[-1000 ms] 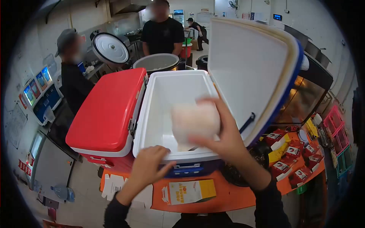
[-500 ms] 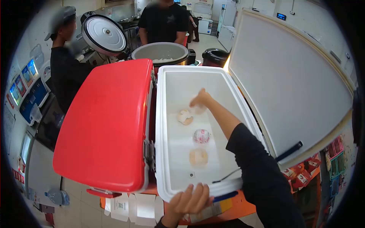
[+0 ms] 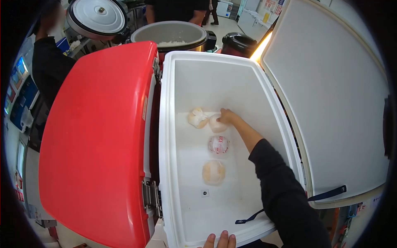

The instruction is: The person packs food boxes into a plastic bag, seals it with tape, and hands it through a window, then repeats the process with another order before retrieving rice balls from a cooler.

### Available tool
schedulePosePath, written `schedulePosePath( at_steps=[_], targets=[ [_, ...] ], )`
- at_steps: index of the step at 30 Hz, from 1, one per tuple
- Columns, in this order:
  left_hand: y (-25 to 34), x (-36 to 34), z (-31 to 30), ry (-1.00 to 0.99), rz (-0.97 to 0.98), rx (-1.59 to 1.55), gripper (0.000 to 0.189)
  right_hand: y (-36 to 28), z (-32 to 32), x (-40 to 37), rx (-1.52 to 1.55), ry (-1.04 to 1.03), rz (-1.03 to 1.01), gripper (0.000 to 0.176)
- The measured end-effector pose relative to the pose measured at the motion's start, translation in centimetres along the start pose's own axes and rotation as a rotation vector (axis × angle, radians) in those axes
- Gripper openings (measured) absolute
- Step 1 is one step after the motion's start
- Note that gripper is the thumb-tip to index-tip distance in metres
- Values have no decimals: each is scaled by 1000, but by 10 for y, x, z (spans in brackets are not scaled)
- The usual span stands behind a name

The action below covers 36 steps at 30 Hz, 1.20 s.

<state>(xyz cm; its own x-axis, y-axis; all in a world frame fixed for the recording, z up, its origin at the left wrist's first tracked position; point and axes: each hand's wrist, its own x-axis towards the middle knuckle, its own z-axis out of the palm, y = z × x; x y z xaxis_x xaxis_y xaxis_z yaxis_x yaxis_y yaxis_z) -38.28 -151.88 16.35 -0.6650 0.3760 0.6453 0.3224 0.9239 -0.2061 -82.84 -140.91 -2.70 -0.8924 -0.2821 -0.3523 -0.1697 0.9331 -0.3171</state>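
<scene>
Inside the open white cooler box [image 3: 167, 136], my right hand [image 3: 225, 116] reaches to the far end, its fingers closed on a round pale wrapped bundle [image 3: 217, 125]. Just left of that lies another bundle [image 3: 198, 118] with loose white wrapping on top. Nearer to me are a bundle in clear wrap with red print [image 3: 218, 144] and a pale, flattish one [image 3: 214, 172]. Fingers of my left hand [image 3: 221, 240] hook over the box's near rim; the rest of that hand is out of frame.
A red-lidded cooler [image 3: 97, 144] stands shut on the left. The white box's lid [image 3: 326, 103] leans open at right, with a dark strap [image 3: 328, 193]. Behind are a large rice pot [image 3: 169, 35], a black-lidded pot [image 3: 239, 43] and two people in dark clothes.
My right hand has lowered onto the box floor, and the bundle there is now plainly visible under its fingers. The view has tilted down and closer; my left hand stays at the near rim.
</scene>
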Motion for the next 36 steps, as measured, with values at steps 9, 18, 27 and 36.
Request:
schedulePosePath(
  at_steps=[9,18,27,36],
  targets=[
    [-4,-3,6,35,34,-7,34,-75,53,-125,-1131,-897,-536,80],
    [-3,-2,27,341,21,20,25,-52,83,-223,-362,-691,-614,75],
    [-1,-2,18,235,-1,-12,25,-102,35,-57,-295,225,-264,78],
    [-2,-8,-2,-24,80,1,28,-109,2,-39,-214,-482,-289,69]
  ],
)
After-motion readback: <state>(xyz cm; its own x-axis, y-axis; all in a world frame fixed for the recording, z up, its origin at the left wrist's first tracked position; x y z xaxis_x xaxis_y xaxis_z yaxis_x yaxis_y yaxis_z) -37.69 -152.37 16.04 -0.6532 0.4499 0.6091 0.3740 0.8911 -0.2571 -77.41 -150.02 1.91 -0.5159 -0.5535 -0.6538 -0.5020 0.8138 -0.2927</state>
